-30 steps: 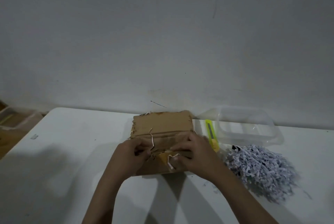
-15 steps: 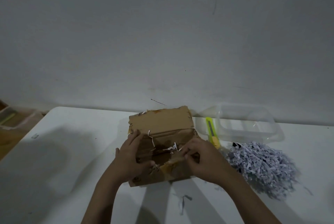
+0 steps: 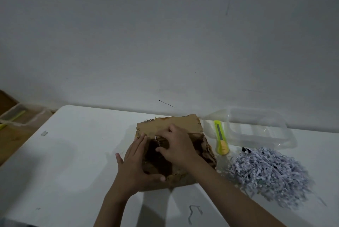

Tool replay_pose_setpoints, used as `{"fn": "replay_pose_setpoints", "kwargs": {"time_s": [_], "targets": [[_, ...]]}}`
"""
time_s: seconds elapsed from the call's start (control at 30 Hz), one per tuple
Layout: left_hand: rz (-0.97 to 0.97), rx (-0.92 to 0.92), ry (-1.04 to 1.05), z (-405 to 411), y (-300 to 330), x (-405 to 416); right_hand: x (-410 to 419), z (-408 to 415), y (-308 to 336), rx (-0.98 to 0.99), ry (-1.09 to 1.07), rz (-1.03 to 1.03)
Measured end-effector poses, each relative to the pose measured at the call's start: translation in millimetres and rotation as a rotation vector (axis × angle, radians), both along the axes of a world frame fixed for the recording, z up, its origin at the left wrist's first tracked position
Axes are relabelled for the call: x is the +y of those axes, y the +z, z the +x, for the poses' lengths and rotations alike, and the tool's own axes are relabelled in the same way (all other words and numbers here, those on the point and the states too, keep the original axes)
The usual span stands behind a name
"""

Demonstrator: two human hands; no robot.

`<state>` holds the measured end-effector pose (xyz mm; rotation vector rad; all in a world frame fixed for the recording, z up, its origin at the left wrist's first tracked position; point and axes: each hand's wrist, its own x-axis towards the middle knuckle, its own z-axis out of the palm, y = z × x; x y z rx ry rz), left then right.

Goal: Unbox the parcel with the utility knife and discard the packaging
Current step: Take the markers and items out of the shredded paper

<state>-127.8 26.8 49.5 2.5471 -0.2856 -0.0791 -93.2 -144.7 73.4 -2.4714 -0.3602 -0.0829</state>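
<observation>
While the left hand [image 3: 135,162] braced the parcel [image 3: 183,123] on the white table [image 3: 82,153] with straight fingers, the right hand [image 3: 178,146] curled inside it; whether it held anything could not be told. Cardboard ragged, creased, soft: judged light, best lifted by outer walls. Yellow utility knife [image 3: 221,138] lay just right.

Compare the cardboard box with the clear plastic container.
The cardboard box is brown, opaque and ragged-edged; the plastic container is clear and smooth. The left hand and right hand are at the box; no hand touches the container. The box lies left of the yellow utility knife, the container right. Both sit on the white table.
</observation>
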Motion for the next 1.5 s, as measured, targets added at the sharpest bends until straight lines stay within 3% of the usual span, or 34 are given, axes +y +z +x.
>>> {"fn": "replay_pose_setpoints", "kwargs": {"time_s": [0.1,0.23,0.4,0.67,0.8,1.0,1.3,1.5], "targets": [[-0.038,-0.002,0.019,0.3,-0.6,-2.0,10.1,11.2,-5.8,-0.082,-0.034,-0.095],[-0.081,0.004,0.027,-1.9,0.2,-2.3,8.0,12.0,-10.7,-0.17,-0.05,-0.031],[-0.122,-0.014,0.02,-4.2,-2.8,-1.8,-14.0,-4.6,-3.6,-0.029,-0.001,0.062],[-0.156,-0.045,0.017,-3.0,-6.4,-1.7,-44.0,-11.3,-10.5,0.227,-0.191,-0.215],[-0.158,-0.038,0.012,-3.8,-6.6,-1.7,-28.1,-10.7,-12.2,0.338,-0.136,-0.174],[-0.204,-0.034,0.004,-4.1,-8.2,-2.0,-12.0,-7.5,-20.6,0.376,-0.03,-0.08],[-0.262,-0.094,0.001,-3.8,-12.5,-1.6,4.3,-9.2,-17.2,0.252,0.016,-0.166],[-0.264,-0.094,0.025,-1.8,-14.0,-2.2,7.6,-3.0,-19.7,0.307,-0.002,-0.115]]}}
